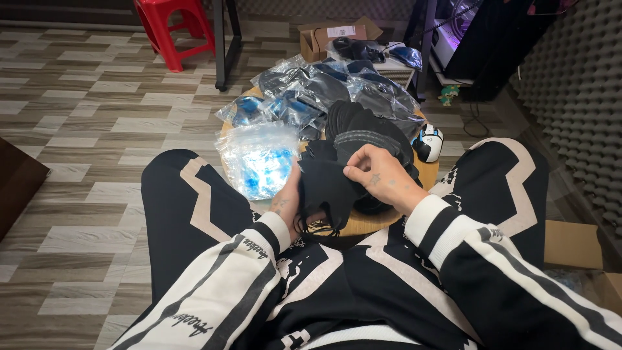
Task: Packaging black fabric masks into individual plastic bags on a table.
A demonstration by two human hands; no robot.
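My left hand point(287, 198) grips a stack of black face masks point(322, 188) from the left side, their ear loops hanging down. My right hand point(378, 174) pinches the top edge of the same stack with thumb and forefinger. The stack is held just above the near edge of a small round wooden table point(369, 221). Behind my hands lies a larger pile of black masks point(366, 129) on the table. Both sleeves are black with white stripes.
Clear plastic bags, one with blue contents point(259, 159) and several with dark items point(324, 87), cover the table's far side. A white computer mouse point(427, 141) sits at its right edge. A cardboard box point(327, 35), a red stool point(173, 29) and another box point(573, 246) stand around.
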